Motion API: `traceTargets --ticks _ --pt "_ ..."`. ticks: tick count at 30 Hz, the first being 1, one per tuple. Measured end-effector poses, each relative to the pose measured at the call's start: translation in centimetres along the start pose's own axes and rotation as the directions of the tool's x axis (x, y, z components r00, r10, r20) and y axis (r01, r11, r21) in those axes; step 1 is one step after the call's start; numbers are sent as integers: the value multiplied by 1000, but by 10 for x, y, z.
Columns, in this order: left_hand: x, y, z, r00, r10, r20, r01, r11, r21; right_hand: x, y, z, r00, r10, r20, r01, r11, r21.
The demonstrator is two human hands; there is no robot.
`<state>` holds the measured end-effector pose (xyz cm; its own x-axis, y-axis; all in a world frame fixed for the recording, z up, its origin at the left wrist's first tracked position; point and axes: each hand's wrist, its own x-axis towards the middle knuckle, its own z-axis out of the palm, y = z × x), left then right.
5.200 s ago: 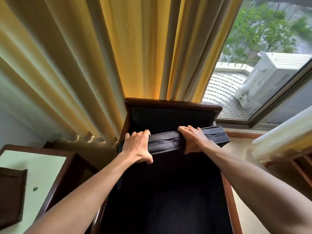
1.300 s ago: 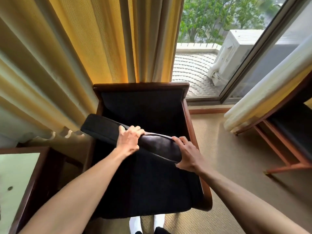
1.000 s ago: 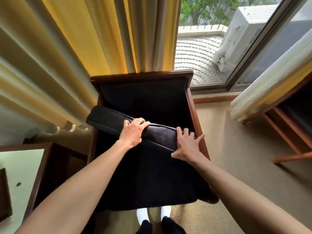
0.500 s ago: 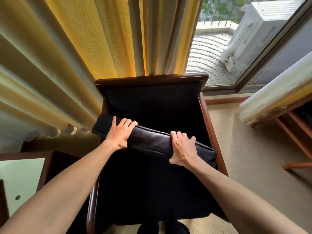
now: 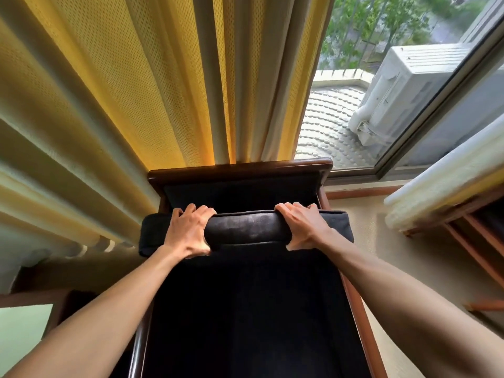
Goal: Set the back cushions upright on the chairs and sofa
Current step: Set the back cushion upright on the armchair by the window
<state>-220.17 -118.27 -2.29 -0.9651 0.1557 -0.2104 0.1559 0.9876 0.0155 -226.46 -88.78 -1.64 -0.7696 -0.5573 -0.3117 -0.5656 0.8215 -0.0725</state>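
Observation:
A dark back cushion (image 5: 245,226) stands on its edge across a wooden armchair (image 5: 240,167), its top edge level and facing me. It sits a little in front of the chair's dark padded backrest. My left hand (image 5: 188,233) grips the top edge near the cushion's left end. My right hand (image 5: 302,227) grips the same edge towards the right end. The cushion's left end sticks out past the chair's left arm. Its lower part blends into the black seat (image 5: 245,323).
Yellow curtains (image 5: 163,91) hang right behind the chair. A window (image 5: 381,91) at the right shows an outdoor air-conditioning unit. A second wooden chair (image 5: 463,222) stands at the right on beige carpet. A low table (image 5: 24,323) is at the lower left.
The cushion lay slanted across the chair, left end higher; now it is level and square to the backrest. Both hands have shifted outward along its top edge and closed on it.

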Motion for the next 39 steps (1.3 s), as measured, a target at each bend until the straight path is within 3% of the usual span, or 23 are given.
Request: traceTargets --ticks 12,18,28,39 --pt "24 -10 39 997 -68 37 66 997 38 35 12 41 999 -19 -42 18 999 -36" --pt "58 -23 30 987 -82 135 85 996 -15 45 36 41 987 69 -143 -73 997 -23" --pt "86 -44 42 982 -90 164 99 994 -49 75 46 42 977 168 -133 -171 985 -13" --pt "105 -45 42 957 -163 240 188 978 -85 106 56 34 986 167 1 -167 985 -40"
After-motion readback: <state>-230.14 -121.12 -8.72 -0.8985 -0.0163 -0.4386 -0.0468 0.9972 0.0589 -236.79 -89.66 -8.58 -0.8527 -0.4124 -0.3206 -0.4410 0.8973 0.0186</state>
